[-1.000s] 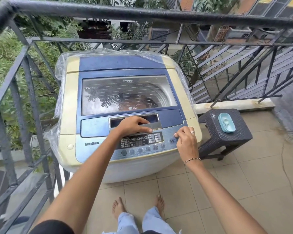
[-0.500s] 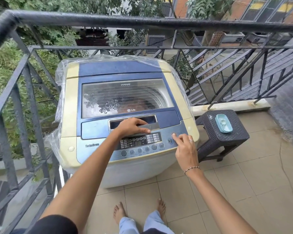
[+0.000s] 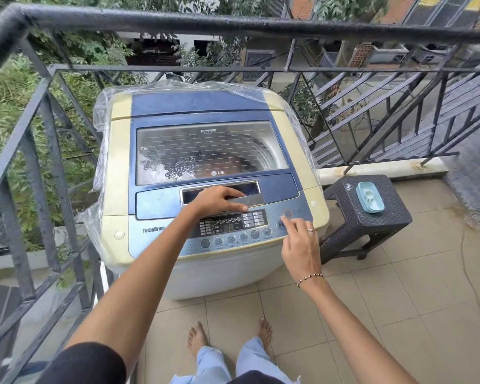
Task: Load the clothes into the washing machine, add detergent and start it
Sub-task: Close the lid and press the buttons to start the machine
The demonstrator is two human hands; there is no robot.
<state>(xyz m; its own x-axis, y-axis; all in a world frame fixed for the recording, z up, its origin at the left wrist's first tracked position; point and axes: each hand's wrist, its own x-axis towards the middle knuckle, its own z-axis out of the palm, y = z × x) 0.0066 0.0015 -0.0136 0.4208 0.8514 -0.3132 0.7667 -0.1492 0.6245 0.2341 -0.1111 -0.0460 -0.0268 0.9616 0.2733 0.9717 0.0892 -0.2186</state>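
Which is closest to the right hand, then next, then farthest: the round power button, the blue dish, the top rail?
1. Round power button, just past the right hand, on the panel.
2. Blue dish, on the stool to the right.
3. Top rail, far behind the washing machine.

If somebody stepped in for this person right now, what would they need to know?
Left hand: open, lying flat on the lid handle of the washing machine.
Right hand: index fingertip at the buttons right of the display.
Done: lid is shut and the display looks lit.
Unclear: whether clothes and detergent are inside, because the glass reflects too much.
Left: press start and check that the cycle runs.
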